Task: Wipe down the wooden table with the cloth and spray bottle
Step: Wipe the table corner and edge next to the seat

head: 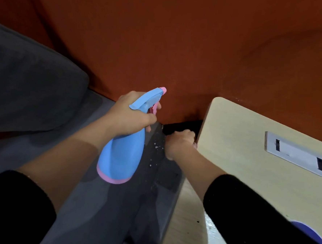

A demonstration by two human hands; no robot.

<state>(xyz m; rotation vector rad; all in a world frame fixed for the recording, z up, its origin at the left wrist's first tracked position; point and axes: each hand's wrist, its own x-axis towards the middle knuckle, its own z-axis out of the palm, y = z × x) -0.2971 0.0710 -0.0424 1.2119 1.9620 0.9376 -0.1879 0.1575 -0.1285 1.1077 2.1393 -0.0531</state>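
Holding the bottle: the left hand point(131, 114) has its fingers curled round the neck of a blue spray bottle point(124, 154), with one finger on the pink trigger point(153, 108).
Spray bottle: in the air above the grey sofa point(31, 82), tilted, with its pink-ringed base toward the person and its pink nozzle point(163, 90) pointing at the orange-brown wall point(189, 44).
Right hand: the right hand point(180, 142) is pressed against the left edge of the wooden table point(242, 135), near its rounded far corner. Its fingers are curled into a fist, and I cannot tell whether they hold a cloth.
Wooden table: pale, on the right, its far edge against the wall, with a white socket panel point(299, 154) set into its top.
Gap: a dark strip between sofa and table carries white specks point(156, 146).
Sleeves: black, pushed up both forearms.
Bottom right: a blue round object point(310, 231) lies on the table, partly hidden by the right sleeve.
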